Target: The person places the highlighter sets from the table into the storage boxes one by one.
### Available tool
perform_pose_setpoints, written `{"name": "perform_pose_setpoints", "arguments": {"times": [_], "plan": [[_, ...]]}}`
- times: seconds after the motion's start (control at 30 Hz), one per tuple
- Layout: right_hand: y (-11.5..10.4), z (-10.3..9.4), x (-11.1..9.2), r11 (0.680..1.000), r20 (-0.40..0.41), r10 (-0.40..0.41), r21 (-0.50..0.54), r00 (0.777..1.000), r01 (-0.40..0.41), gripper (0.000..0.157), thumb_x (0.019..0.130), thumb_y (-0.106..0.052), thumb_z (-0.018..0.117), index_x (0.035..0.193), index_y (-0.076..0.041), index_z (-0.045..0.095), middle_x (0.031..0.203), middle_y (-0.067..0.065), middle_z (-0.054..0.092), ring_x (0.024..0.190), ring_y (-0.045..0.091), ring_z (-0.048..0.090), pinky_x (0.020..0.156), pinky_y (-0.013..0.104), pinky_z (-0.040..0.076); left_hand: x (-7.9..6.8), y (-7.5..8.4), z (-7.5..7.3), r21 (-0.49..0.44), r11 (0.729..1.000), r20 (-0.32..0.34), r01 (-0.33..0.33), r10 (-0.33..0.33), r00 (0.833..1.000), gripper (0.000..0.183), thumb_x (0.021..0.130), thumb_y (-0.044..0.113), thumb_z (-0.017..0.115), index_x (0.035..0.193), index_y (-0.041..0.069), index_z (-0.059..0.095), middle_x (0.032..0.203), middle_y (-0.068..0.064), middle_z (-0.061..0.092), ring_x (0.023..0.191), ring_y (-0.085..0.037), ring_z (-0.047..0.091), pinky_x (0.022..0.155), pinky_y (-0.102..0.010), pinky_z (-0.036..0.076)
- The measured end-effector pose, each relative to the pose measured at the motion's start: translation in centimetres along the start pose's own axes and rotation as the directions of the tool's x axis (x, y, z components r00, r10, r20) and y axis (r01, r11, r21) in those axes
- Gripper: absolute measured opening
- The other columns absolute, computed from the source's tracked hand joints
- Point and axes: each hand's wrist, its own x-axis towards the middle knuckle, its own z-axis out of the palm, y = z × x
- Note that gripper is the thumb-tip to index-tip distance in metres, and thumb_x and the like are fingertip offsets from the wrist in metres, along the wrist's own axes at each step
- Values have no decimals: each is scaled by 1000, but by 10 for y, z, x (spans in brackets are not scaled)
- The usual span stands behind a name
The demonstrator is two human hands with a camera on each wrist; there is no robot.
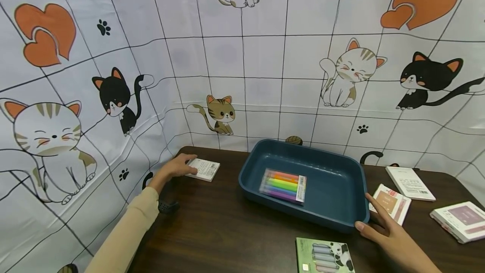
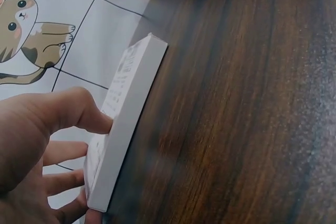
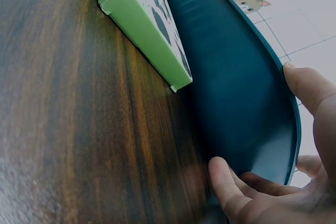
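My left hand (image 1: pixel 175 168) is at the left back of the table, holding a flat white box (image 1: pixel 204 169) printed with small text. In the left wrist view, the thumb lies on the printed face of the box and the fingers reach its far edge. A dark blue tray (image 1: pixel 327 218) stands in the middle. Its front right corner is held by my right hand (image 1: pixel 390 233), one digit at the rim and others against the outer wall. Inside the tray lies a clear pack of coloured pens (image 1: pixel 282 185).
In front of the tray lies a green box (image 1: pixel 323 256) with a panda picture. To the right are a tan-and-white box (image 1: pixel 392 203), a white box (image 1: pixel 411 183) and a mauve-and-white box (image 1: pixel 462 220). A cat-print cloth (image 1: pixel 265 58) hangs behind the brown table (image 1: pixel 219 231).
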Motion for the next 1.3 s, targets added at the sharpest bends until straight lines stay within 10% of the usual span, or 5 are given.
{"name": "perform_pose_setpoints", "arguments": {"times": [0.63,1.3], "plan": [[-2,-2,0,1000,8,13,-25,1000,-13,88,107,-31,57,164,-23,-10,152,44,22,126,43,54,88,36,54,-6,-2,-4,-34,999,14,-16,16,1000,72,76,18,90,134,-3,54,141,-28,46,112,-35,48,99,-51,44],[-2,0,0,999,8,12,-45,1000,-12,88,107,-31,57,164,-25,-9,152,45,22,121,41,59,87,38,55,-26,-10,-1,-119,983,-132,-140,124,983,69,76,9,91,134,-2,55,130,-22,52,108,-35,49,97,-50,42]]}}
